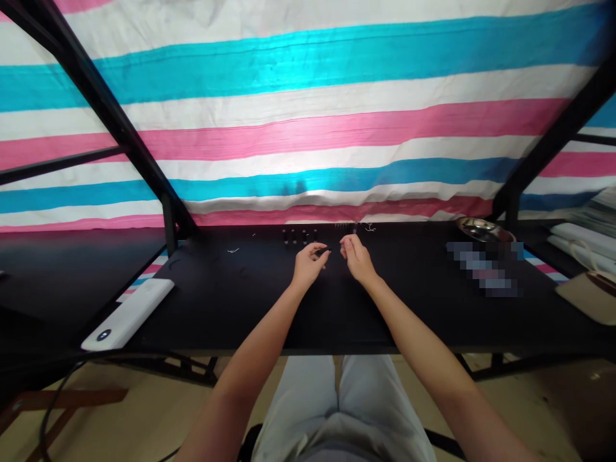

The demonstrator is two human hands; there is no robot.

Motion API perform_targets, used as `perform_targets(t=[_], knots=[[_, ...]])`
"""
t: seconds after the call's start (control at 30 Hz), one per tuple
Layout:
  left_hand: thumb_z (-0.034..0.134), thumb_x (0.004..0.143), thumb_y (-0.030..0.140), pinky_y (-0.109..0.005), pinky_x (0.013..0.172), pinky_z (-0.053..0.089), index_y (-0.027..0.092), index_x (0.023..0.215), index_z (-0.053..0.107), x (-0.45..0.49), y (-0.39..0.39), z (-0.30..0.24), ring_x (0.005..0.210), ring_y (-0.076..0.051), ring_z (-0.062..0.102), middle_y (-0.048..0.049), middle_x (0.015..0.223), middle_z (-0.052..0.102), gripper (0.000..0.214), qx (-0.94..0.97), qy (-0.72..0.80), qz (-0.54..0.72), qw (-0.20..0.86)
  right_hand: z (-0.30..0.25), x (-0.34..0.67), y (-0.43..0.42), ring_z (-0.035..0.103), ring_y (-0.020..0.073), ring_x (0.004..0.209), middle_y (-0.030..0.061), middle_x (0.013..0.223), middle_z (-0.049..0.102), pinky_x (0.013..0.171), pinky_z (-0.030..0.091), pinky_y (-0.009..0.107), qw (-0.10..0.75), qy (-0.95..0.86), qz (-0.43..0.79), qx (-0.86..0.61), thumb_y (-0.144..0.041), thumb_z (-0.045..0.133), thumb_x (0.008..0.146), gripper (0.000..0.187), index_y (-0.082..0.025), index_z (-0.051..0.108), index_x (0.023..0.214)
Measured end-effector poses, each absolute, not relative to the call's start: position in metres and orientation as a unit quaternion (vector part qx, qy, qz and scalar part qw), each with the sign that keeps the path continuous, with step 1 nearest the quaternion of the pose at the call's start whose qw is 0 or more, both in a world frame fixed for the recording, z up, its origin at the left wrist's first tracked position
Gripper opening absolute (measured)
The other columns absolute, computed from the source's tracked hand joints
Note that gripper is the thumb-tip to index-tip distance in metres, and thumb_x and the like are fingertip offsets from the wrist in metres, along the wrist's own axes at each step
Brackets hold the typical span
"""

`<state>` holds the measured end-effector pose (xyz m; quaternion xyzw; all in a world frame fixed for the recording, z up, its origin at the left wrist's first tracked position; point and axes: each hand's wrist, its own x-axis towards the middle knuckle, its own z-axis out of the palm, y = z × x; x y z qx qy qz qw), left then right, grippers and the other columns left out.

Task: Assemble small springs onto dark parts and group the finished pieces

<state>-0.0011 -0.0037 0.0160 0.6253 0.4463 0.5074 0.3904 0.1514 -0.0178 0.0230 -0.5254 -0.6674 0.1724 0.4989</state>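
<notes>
My left hand is closed in a pinch above the black table. Between its thumb and fingers sits a small black piece, too small to name. Just to the right, my right hand has its fingers drawn together, and whatever they may hold is hidden. A narrow gap separates the two hands. Beyond my left hand stand several small dark pieces with light ends, in a row. Behind my right hand are a line of tiny dark pieces and some white curly bits.
A white oblong device lies at the table's left end. On the right are a shiny metal bowl and a blurred-out patch. Black frame posts rise at both sides before a striped sheet. Thin white scraps lie left of centre.
</notes>
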Motion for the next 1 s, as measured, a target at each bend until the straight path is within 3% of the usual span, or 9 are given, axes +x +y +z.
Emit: perform_targets(t=[0.1,0.27,0.5,0.7,1.0], knots=[[0.065,0.068,0.033,-0.019,0.042,0.038,0.013,0.093,0.059,0.0,-0.004,0.019,0.044,-0.005,0.052,-0.0076,0.086,0.067,0.033,0.599,0.397,0.52,0.462,0.019,0.153,-0.015,0.06,0.0158,0.067,0.0003,0.067,0.059,0.064,0.041,0.026,0.491,-0.667,0.173,-0.533,-0.036,0.028,0.091,0.028,-0.022,0.05,0.101],[0.068,0.066,0.035,-0.017,0.036,0.03,0.011,0.092,0.06,0.001,-0.007,0.022,0.042,-0.006,0.053,-0.0088,0.084,0.068,0.037,0.601,0.372,0.506,0.495,0.015,0.152,-0.013,0.06,0.0164,0.071,0.0023,0.076,0.06,0.067,0.043,0.028,0.494,-0.691,0.171,-0.499,-0.031,0.031,0.09,0.026,-0.021,0.047,0.109],[0.068,0.067,0.034,-0.017,0.038,0.034,0.011,0.091,0.06,0.0,-0.009,0.024,0.04,-0.006,0.053,-0.0081,0.081,0.069,0.034,0.609,0.381,0.466,0.517,0.019,0.154,-0.015,0.058,0.0161,0.072,0.0036,0.08,0.059,0.071,0.045,0.031,0.495,-0.723,0.15,-0.458,-0.031,0.035,0.089,0.028,-0.021,0.048,0.112],[0.069,0.065,0.029,-0.019,0.043,0.04,0.012,0.086,0.06,0.005,-0.012,0.02,0.039,-0.006,0.053,-0.0027,0.073,0.067,0.028,0.627,0.371,0.451,0.515,0.017,0.142,-0.019,0.058,0.0158,0.087,0.0062,0.101,0.058,0.078,0.048,0.032,0.561,-0.675,0.275,-0.392,-0.041,0.034,0.09,0.032,-0.023,0.047,0.113],[0.067,0.067,0.028,-0.019,0.045,0.04,0.011,0.088,0.062,0.007,-0.011,0.017,0.038,-0.007,0.052,-0.0002,0.061,0.063,0.027,0.641,0.393,0.441,0.49,0.008,0.129,-0.018,0.053,0.0199,0.108,0.0077,0.118,0.053,0.083,0.05,0.035,0.564,-0.647,0.371,-0.355,-0.051,0.029,0.09,0.04,-0.025,0.046,0.115]])
